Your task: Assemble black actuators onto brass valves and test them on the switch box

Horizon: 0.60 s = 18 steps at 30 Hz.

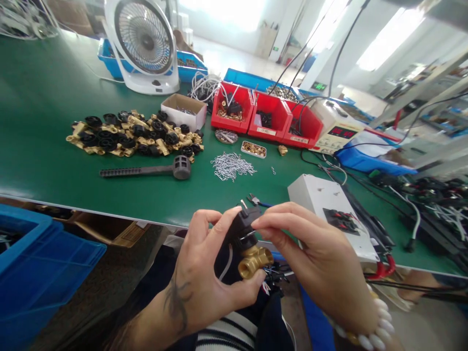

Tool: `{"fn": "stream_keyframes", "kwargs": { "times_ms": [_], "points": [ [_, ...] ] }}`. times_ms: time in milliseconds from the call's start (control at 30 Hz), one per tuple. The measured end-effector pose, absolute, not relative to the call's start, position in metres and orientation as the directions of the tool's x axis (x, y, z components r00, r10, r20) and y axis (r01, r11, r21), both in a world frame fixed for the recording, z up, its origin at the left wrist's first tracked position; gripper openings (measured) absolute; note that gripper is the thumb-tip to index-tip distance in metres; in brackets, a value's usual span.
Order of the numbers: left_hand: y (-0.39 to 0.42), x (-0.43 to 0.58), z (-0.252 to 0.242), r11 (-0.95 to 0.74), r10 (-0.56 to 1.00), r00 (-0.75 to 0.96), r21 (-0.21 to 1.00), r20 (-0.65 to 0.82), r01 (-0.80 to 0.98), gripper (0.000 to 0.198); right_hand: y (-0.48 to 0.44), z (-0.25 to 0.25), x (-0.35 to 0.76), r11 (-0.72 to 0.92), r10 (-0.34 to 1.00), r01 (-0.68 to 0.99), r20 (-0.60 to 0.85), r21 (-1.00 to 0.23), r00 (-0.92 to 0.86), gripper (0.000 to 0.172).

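Above my lap, at the table's front edge, my left hand [204, 273] grips a solenoid valve [252, 263] with a brass body and a black coil on top. Its thumb presses under the brass and its fingers hold the coil's side. My right hand [318, 248] is closed in a pinch against the coil's right side; whatever sits between those fingertips is too small to make out. Just behind the valve lie pliers with a blue handle [258, 201]. Farther back, a pile of small wire clips [232, 166] rests on the green table [157, 195], with a single clip [273, 170] to its right.
Brass valve bodies with black caps [135, 134] heap at the left, behind a grey wrench-like tool [146, 170]. Red bins [266, 130], a white fan [149, 85] and a power supply [334, 129] stand behind. A grey switch box [310, 195] with cables is at right; a blue crate [47, 273] at lower left.
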<state>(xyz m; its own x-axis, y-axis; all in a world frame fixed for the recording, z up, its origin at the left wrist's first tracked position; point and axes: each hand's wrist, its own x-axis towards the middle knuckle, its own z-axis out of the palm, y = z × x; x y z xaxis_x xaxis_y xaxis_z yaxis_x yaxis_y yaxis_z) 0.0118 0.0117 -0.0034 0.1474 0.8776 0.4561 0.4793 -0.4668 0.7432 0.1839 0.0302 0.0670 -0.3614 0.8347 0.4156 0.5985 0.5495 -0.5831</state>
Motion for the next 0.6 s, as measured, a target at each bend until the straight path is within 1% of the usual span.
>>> {"fn": "stream_keyframes", "kwargs": {
  "times_ms": [100,200,367,500,600],
  "points": [
    [0.011,0.012,-0.003,-0.469,0.877,0.152,0.743,0.456,0.477,0.070,0.029,0.069,0.182,0.581,0.810,0.628,0.441,-0.518,-0.387,0.019],
    [0.011,0.012,-0.004,-0.467,0.878,0.154,0.742,0.453,0.481,0.070,0.028,0.073,0.182,0.603,0.795,0.629,0.438,-0.491,-0.420,0.018],
    [0.012,0.010,-0.004,-0.478,0.873,0.163,0.737,0.460,0.477,0.070,0.029,0.073,0.181,0.603,0.798,0.591,0.385,-0.535,-0.465,0.020],
    [0.018,0.007,-0.011,-0.470,0.881,0.195,0.752,0.431,0.461,0.070,0.031,0.055,0.178,0.597,0.797,0.598,0.480,-0.535,-0.366,0.018],
    [0.025,0.007,-0.025,-0.431,0.903,0.208,0.791,0.377,0.436,0.067,0.041,0.036,0.187,0.584,0.806,0.611,0.467,-0.533,-0.363,0.014]
  ]
}}
